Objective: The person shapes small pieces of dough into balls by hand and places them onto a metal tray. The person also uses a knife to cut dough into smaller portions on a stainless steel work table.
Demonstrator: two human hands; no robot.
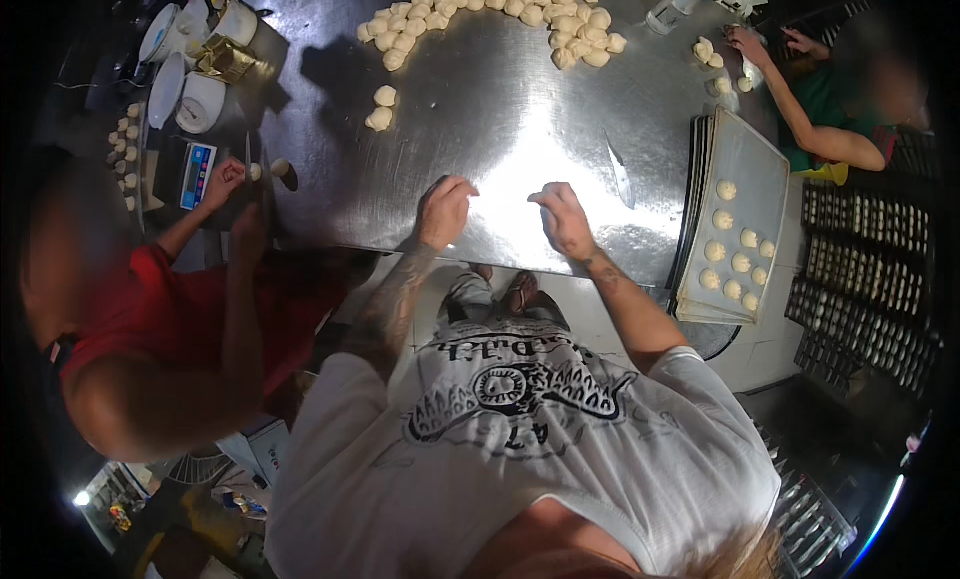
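The person's two hands are over the near edge of the metal bench [470,109], well apart from each other. The left hand [446,211] has its fingers drawn in to a narrow curl, and the right hand [562,222] is bent in much the same way; whether either one pinches anything cannot be told. Nearest the right hand, a thin blade [619,171] lies on the bench beyond it and to the right. Beyond the left hand, a pair of dough balls [380,109] sits on the metal, one touching the other, while a large dough pile [490,1] spreads along the far side. At the right end, a pale tray [748,169] tops a stack and carries shaped dough pieces [741,263] toward its near end. Beyond it, a co-worker in a green shirt [842,121] reaches toward a few lumps of dough [705,51]. On the left, a co-worker in a red shirt [170,309] has one hand between a blue-fronted scale [197,174] and a small dough lump [256,172].
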